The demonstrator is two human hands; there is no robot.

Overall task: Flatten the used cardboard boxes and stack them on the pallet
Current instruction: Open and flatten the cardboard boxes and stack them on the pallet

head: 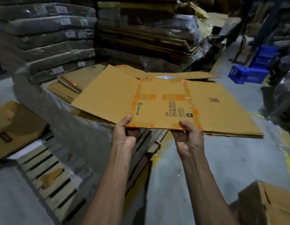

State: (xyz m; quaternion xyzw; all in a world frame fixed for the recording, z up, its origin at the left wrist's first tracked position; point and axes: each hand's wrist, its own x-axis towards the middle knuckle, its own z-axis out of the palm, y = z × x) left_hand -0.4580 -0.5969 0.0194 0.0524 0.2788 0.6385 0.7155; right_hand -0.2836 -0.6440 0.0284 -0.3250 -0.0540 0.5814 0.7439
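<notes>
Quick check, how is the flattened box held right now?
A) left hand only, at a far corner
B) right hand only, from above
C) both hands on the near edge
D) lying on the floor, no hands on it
C: the left hand and right hand each grip the near edge of the flattened box, thumbs on top, holding it over the stack of flat cardboard.

fingers of both hands hidden under flattened box (165, 101), upright box (270, 205) cropped
</notes>
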